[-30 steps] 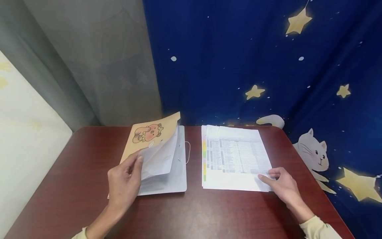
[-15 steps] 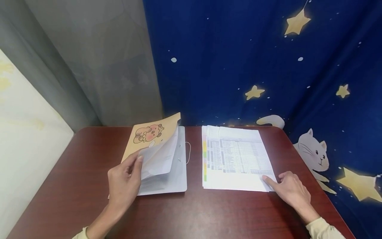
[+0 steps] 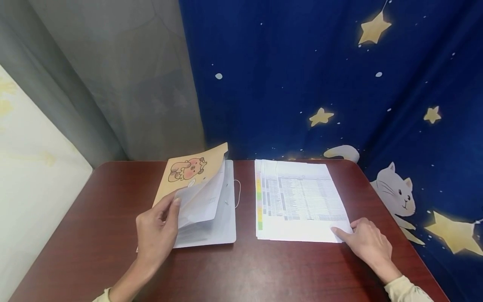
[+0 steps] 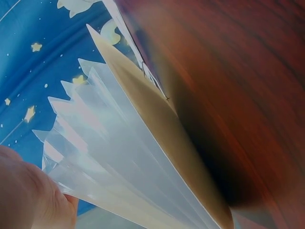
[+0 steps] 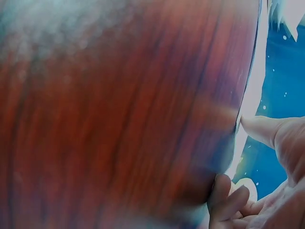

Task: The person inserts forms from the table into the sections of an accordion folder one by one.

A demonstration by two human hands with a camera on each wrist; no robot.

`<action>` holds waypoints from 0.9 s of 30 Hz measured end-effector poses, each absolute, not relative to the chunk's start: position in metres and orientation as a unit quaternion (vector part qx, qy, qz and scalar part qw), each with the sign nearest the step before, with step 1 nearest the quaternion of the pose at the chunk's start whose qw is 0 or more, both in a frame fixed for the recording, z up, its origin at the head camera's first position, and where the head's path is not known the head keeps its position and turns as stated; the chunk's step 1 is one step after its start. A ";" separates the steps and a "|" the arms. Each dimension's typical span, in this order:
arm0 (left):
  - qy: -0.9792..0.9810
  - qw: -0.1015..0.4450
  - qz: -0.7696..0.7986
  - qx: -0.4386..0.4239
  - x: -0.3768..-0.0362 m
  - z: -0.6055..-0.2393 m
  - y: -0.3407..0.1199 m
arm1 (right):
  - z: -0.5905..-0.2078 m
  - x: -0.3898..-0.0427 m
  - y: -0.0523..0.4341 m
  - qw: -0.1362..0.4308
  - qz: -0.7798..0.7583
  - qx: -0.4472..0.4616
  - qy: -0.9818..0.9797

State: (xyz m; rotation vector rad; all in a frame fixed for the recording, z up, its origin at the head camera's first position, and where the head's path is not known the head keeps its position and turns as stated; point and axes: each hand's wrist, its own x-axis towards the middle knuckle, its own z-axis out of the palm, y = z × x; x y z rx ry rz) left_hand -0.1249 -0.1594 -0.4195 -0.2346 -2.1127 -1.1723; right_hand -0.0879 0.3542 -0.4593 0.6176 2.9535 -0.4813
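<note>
While pale sleeves (image 3: 409, 290) reach in from the near side of the table (image 3: 245, 274), the left hand (image 3: 156, 228) pinches the raised near part of an accordion file (image 3: 205, 201). The right hand (image 3: 370, 243), toward the table's right edge, lays its thumb on the near right corner of a stack of printed sheets (image 3: 305, 197); its other fingers bend in beside the stack, and whether they pinch the paper from below cannot be told.

Left of the table's middle, the file stands partly open, its tan bear-printed cover (image 3: 185, 170) tilted up and gaping toward the table's right edge. Clear leaves (image 4: 95, 129) fan apart under it in the left wrist view, and a thin cord (image 3: 240, 193) loops out from the file's right side. Across a strip of tabletop the stack lies flat, its top close to the table's far edge, coloured tabs (image 3: 258, 201) down its left margin.

What matters most, I judge, is that the file's gap faces the stack. The stack lies forward and left of the right hand, clearly the nearer one; foreshortening leaves its long axis uncertain.

Beyond the table's far edge hang a grey curtain (image 3: 151, 84) and, rightward, a navy star-print curtain (image 3: 264, 92) bearing a cat (image 3: 396, 193).
</note>
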 end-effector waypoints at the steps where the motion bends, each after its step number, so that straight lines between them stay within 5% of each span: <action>1: -0.815 0.352 -0.452 -0.092 -0.125 -0.419 -0.159 | -0.459 -0.088 0.354 0.042 -0.158 0.202 0.966; 27: -0.815 0.342 -0.460 -0.087 -0.125 -0.422 -0.160 | -0.466 -0.086 0.351 -0.023 -0.201 0.209 0.957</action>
